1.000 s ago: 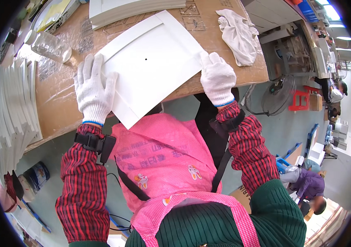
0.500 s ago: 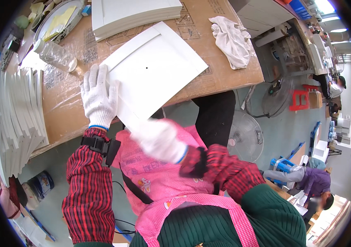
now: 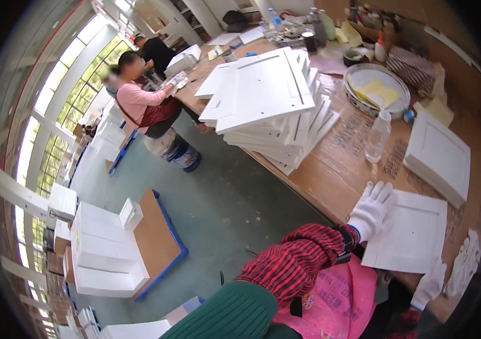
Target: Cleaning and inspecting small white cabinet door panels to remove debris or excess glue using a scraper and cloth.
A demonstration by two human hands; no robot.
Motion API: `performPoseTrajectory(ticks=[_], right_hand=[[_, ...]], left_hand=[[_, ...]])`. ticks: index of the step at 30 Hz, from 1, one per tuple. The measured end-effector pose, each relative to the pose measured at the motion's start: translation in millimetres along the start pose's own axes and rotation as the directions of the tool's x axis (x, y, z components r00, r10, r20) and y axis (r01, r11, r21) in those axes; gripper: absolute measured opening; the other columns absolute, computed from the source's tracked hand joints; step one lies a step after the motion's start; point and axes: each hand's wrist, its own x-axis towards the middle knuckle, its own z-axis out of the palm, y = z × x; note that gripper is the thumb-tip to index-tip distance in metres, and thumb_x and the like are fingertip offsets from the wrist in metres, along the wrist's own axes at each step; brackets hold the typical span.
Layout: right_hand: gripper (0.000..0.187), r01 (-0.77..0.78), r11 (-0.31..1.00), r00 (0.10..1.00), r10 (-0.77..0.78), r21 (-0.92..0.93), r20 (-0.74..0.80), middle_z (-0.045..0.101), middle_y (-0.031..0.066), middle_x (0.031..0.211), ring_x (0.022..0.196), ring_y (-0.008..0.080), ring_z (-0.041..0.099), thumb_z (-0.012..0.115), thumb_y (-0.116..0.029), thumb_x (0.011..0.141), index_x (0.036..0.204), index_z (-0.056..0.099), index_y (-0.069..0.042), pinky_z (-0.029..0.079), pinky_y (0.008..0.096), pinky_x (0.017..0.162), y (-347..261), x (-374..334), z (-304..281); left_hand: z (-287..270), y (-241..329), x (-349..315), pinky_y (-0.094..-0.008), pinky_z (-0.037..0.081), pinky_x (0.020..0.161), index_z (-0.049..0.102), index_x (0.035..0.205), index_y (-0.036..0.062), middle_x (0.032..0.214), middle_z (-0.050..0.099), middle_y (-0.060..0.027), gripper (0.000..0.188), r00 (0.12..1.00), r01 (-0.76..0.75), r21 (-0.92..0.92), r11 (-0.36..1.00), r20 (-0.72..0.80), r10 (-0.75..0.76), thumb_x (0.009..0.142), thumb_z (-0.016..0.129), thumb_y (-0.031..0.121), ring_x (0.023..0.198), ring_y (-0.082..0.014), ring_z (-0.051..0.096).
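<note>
A white panel (image 3: 412, 231) with a recessed face and a small dark hole lies at the near table edge, partly overhanging it. My left hand (image 3: 371, 210), in a white knit glove, rests flat over its left side with the fingers stretched out. At the panel's lower right corner is my right hand (image 3: 429, 285), gloved too; its fingers run along the edge, too indistinct to show whether they grip. Beyond the panel a neat stack of similar white panels (image 3: 438, 155) sits on the table. A crumpled white cloth (image 3: 465, 265) lies to the right of my right hand.
A tall, uneven panel pile (image 3: 269, 90) stands at the table's left edge. A clear bottle (image 3: 378, 135) and a round tray (image 3: 349, 85) with yellow sheets are on the table (image 3: 331, 181). A bucket (image 3: 181, 152) stands on the floor near a person in pink (image 3: 139, 99). Wrapped white goods (image 3: 105, 248) occupy a pallet.
My view has swung left, bringing the panel pile and workers into sight. The left hand stays on the panel; the right hand has moved from its near edge to its right corner.
</note>
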Motion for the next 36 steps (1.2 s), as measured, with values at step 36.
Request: performPoseTrajectory(ticks=[36], right_hand=[[0.035,-0.214,0.932,0.973,0.177,0.291,0.149,0.068,0.0204,0.117,0.108,0.0345,0.065,0.057,-0.016,0.103,0.133,0.065,0.002,0.051,0.0398,0.096,18,29,-16]], left_hand=[[-9,-4,-1,-0.0578,0.023,0.124,0.051,0.143,0.0039,0.152,0.043,-0.0222,0.064,0.997,-0.002,-0.016,1.0,-0.08,0.001,0.09,0.065,0.035,0.145,-0.0434,0.036]])
